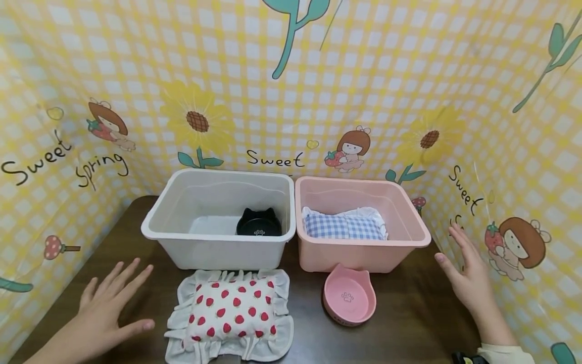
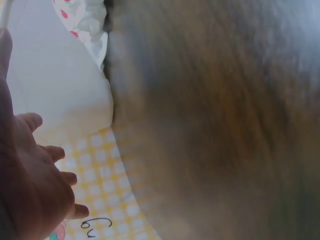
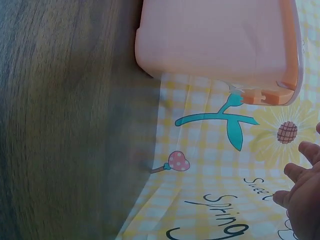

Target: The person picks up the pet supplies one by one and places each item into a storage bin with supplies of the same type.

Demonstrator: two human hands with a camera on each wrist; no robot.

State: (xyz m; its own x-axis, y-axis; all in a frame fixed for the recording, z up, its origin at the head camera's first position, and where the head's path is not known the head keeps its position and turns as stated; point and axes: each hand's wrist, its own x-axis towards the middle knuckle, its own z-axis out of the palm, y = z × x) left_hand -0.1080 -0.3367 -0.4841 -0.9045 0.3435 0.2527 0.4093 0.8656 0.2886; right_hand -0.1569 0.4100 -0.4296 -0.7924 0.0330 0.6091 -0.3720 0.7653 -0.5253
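My left hand [image 1: 102,308] is spread with straight fingers, left of the strawberry-print pillow [image 1: 234,311], and holds nothing. That small pillow has a white ruffled border and lies in front of the white bin [image 1: 218,253]. On the far right my right hand [image 1: 473,278] is raised with extended fingers, holding nothing, beside the pink bin [image 1: 354,258]. A pink cat-eared bowl [image 1: 350,297] with a paw print stands on the table before the pink bin. Inside the white bin sits a black cat-eared bowl [image 1: 259,222]; a blue checked pillow [image 1: 343,226] lies inside the pink bin.
Both bins stand side by side at the back of the dark wooden table [image 1: 309,323]. A yellow checked cloth [image 1: 291,101] with sunflowers and cartoon figures hangs behind and along both sides. A dark object [image 1: 468,358] shows by the right sleeve [image 1: 504,354].
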